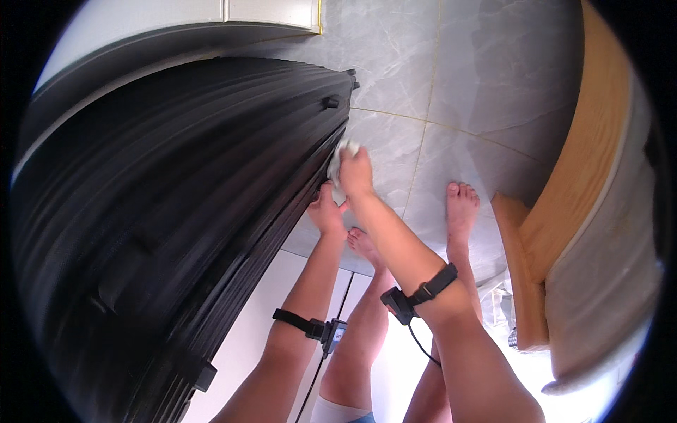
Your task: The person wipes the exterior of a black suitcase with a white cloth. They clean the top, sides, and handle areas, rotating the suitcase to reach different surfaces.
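Observation:
A large black ribbed suitcase (211, 141) stands at my left, with small dark feet or fittings along its edge. My right hand (357, 173) is closed round a crumpled white cloth (348, 147). It presses the cloth to the suitcase's right side, near the far end. Just nearer to me, my left hand (327, 213) grips the suitcase's edge, its fingertips partly hidden against the dark shell. The two hands are close together, and the cloth's lower part hangs between them.
Grey marble-look floor tiles (395, 77) stretch beyond. My bare feet (462, 201) are on the floor. At the right is a wooden-framed piece of furniture (589, 155) with a grey cushion-like part (599, 303). A white cabinet (268, 13) stands at the far left. Both forearms wear strapped black devices (400, 304).

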Tool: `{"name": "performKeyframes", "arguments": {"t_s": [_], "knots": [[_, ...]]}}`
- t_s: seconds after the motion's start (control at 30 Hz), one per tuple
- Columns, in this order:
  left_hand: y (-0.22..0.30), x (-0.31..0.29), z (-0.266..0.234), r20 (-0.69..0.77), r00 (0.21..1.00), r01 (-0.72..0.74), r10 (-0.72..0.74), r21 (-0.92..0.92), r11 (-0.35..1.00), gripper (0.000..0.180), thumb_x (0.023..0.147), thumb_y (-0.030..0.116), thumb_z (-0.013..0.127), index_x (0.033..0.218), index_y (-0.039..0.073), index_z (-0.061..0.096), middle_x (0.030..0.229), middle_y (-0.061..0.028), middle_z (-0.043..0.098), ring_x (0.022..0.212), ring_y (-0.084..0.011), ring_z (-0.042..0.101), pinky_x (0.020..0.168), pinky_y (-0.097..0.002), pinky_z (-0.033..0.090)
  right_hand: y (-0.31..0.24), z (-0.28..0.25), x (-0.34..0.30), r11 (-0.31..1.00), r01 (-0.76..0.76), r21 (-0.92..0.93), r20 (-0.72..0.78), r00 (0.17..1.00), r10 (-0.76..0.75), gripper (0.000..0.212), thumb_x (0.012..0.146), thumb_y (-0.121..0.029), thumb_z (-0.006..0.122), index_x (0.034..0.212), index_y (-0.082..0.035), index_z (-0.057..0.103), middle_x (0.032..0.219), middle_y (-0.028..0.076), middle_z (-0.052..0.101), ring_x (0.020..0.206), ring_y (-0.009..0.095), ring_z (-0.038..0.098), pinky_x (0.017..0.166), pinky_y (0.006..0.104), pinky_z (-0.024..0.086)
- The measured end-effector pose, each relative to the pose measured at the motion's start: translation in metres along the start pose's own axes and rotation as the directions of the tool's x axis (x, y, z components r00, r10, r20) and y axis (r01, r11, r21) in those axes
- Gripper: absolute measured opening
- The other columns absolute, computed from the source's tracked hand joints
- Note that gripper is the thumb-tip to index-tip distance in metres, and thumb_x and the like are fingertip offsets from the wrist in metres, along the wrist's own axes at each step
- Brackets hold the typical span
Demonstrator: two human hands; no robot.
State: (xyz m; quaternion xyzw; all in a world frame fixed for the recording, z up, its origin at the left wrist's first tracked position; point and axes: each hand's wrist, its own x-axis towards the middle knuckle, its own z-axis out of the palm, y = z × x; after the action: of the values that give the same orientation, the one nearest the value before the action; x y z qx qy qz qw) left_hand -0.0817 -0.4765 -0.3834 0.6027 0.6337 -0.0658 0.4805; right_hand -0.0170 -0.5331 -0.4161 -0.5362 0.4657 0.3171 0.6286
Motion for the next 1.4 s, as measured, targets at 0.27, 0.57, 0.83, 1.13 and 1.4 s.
{"name": "performKeyframes", "arguments": {"t_s": [0.27, 0.57, 0.83, 1.13, 1.4], "knots": [[-0.011, 0.018, -0.001, 0.029, 0.996, -0.09, 0.085, 0.249, 0.964, 0.028, 0.091, 0.024, 0.069, 0.111, 0.005, 0.069, 0.121, -0.006, 0.066, 0.111, -0.0189, 0.062, 0.066, -0.0405, 0.061, -0.119, 0.005, -0.022, 0.66, 0.253, 0.708, -0.191, 0.967, -0.166, 0.033, 0.1, -0.018, 0.048, 0.125, -0.001, 0.06, 0.112, 0.009, 0.065, 0.101, 0.018, 0.058, 0.091, 0.033, 0.045], [-0.017, -0.004, 0.0, 0.187, 0.978, -0.168, 0.096, 0.425, 0.889, 0.025, 0.092, 0.016, 0.068, 0.114, 0.003, 0.068, 0.119, -0.0076, 0.068, 0.111, -0.0204, 0.064, 0.077, -0.0389, 0.058, -0.171, -0.007, -0.165, 0.614, 0.606, 0.506, -0.034, 0.725, -0.688, 0.036, 0.096, 0.001, 0.051, 0.13, -0.005, 0.062, 0.143, 0.017, 0.06, 0.133, 0.025, 0.056, 0.111, 0.0353, 0.04], [0.008, -0.086, -0.056, 0.294, 0.955, -0.124, -0.032, 0.494, 0.861, 0.026, 0.093, 0.008, 0.067, 0.117, 0.001, 0.068, 0.118, -0.009, 0.069, 0.111, -0.0222, 0.065, 0.088, -0.0379, 0.055, -0.196, -0.033, -0.338, 0.393, 0.872, 0.293, 0.091, 0.384, -0.919, 0.056, 0.084, 0.013, 0.055, 0.137, -0.003, 0.056, 0.157, 0.024, 0.044, 0.147, 0.041, 0.041, 0.123, 0.0583, 0.019], [0.191, -0.296, -0.132, 0.672, 0.505, -0.735, 0.542, 0.006, 0.678, 0.02, 0.092, -0.004, 0.062, 0.11, 0.0, 0.071, 0.111, -0.0126, 0.072, 0.11, -0.026, 0.068, 0.1, -0.0384, 0.052, -0.3, -0.049, -0.289, 0.234, 0.969, -0.082, 0.381, 0.247, -0.891, 0.035, 0.09, -0.004, 0.056, 0.124, -0.008, 0.064, 0.141, 0.011, 0.062, 0.135, 0.036, 0.05, 0.114, 0.0454, 0.036], [0.389, -0.312, -0.188, 0.438, 0.242, -0.92, 0.866, 0.386, 0.062, 0.049, 0.08, 0.009, 0.068, 0.13, 0.007, 0.064, 0.143, -0.0148, 0.058, 0.136, -0.0385, 0.05, 0.115, -0.0546, 0.031, -0.259, -0.061, -0.296, 0.57, 0.818, -0.077, 0.488, 0.529, -0.694, 0.027, 0.099, -0.008, 0.055, 0.124, -0.005, 0.065, 0.131, 0.007, 0.067, 0.125, 0.025, 0.054, 0.11, 0.0367, 0.04]]}}
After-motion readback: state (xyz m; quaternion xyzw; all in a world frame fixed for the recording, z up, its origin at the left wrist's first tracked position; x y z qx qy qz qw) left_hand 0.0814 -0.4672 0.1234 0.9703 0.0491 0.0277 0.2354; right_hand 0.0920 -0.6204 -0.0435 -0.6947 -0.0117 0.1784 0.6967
